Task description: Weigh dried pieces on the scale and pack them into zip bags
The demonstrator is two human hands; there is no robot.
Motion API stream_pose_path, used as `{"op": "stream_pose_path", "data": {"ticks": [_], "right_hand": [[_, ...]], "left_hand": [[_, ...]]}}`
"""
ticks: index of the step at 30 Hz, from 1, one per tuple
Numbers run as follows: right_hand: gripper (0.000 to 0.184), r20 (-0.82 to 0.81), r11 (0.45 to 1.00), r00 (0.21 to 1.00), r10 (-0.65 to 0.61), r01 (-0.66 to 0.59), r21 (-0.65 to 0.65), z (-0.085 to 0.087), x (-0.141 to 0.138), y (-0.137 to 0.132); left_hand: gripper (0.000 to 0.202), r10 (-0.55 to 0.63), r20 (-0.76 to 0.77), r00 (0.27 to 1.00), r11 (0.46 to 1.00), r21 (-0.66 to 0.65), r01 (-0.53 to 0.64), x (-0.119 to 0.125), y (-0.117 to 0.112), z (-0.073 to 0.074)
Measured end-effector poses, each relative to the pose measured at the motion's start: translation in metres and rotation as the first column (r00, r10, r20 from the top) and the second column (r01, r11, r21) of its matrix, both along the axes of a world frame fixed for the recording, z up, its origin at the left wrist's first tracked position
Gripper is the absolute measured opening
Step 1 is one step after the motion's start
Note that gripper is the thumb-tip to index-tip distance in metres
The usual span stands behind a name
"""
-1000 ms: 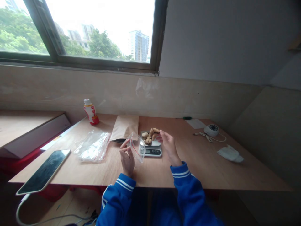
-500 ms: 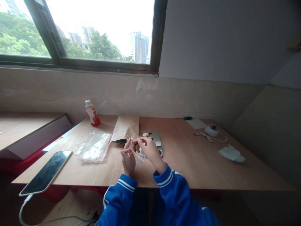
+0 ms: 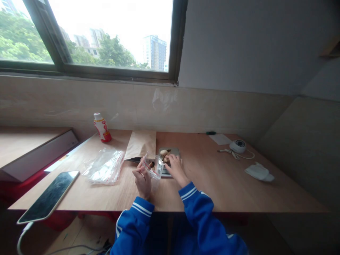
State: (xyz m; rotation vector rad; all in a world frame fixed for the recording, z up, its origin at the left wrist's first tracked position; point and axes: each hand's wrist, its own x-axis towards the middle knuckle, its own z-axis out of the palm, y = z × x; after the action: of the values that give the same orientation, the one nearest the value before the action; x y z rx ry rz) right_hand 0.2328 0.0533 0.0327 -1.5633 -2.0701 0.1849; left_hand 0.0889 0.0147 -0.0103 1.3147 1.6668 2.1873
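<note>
My left hand [image 3: 143, 182] is closed on a clear zip bag [image 3: 157, 165] with a red seal line, holding its mouth apart. Inside the bag lie brown pieces [image 3: 151, 165] that look like dried mushrooms. To the right, my right hand [image 3: 175, 168] reaches over a small kitchen scale [image 3: 174, 151], thumb and fingers apart around some brown pieces on its plate. A pale, rounded piece [image 3: 164, 152] lies on the same plate. My fingers partly hide the pieces and the scale's front.
A brown paper bag [image 3: 142, 143] lies behind the zip bag. Flat clear bags [image 3: 105, 166], a phone [image 3: 49, 196] and a drink bottle [image 3: 102, 128] are on the left. A white camera [image 3: 237, 146] and crumpled white item [image 3: 259, 172] lie on the right.
My right hand has left the zip bag's mouth and moved right to the pieces on the scale. My left hand still holds the bag, whose opening now shows more widely.
</note>
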Motion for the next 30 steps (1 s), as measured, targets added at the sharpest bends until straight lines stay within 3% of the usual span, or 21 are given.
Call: {"op": "stream_pose_path", "data": {"ticks": [3, 6, 8, 10, 12, 14, 20, 25, 30], "right_hand": [[0.02, -0.006, 0.999, 0.999, -0.033, 0.033, 0.018, 0.004, -0.001, -0.002], [0.02, -0.196, 0.996, 0.978, -0.074, 0.08, 0.026, 0.019, 0.001, -0.006], [0.023, -0.44, 0.997, 0.895, -0.071, 0.079, -0.001, 0.033, 0.0, -0.01], [0.03, -0.662, 1.0, 0.75, -0.019, 0.022, -0.004, 0.05, -0.004, -0.015], [0.034, -0.772, 0.998, 0.633, 0.054, -0.062, 0.019, 0.064, -0.011, -0.021], [0.034, -0.795, 0.991, 0.599, 0.096, -0.128, 0.023, 0.072, -0.021, -0.027], [0.024, -0.692, 0.98, 0.701, 0.171, -0.195, 0.044, 0.061, -0.042, -0.031], [0.026, -0.537, 0.987, 0.835, 0.118, -0.042, 0.152, 0.032, -0.029, -0.002], [0.041, -0.191, 1.0, 0.981, 0.019, -0.016, 0.018, 0.005, -0.013, 0.03]], "left_hand": [[0.02, -0.005, 0.044, 0.999, 0.999, -0.039, 0.007, 0.0, 0.0, -0.001], [0.021, -0.029, 0.078, 0.997, 0.999, -0.041, 0.032, 0.0, 0.0, -0.002], [0.022, -0.057, 0.097, 0.994, 0.998, -0.027, 0.06, 0.0, 0.0, -0.003], [0.023, -0.084, 0.112, 0.99, 0.996, -0.01, 0.086, 0.0, 0.0, -0.003], [0.023, -0.094, 0.126, 0.988, 0.995, 0.004, 0.095, 0.001, 0.0, -0.003], [0.023, -0.084, 0.136, 0.987, 0.996, -0.004, 0.085, 0.001, -0.001, -0.002], [0.023, -0.049, 0.143, 0.988, 0.997, -0.043, 0.056, 0.001, -0.005, 0.007], [0.026, -0.005, 0.146, 0.989, 0.998, -0.055, 0.013, 0.0, -0.005, 0.006], [0.033, 0.166, 0.152, 0.974, 0.97, -0.203, -0.133, -0.003, 0.001, -0.004]]}}
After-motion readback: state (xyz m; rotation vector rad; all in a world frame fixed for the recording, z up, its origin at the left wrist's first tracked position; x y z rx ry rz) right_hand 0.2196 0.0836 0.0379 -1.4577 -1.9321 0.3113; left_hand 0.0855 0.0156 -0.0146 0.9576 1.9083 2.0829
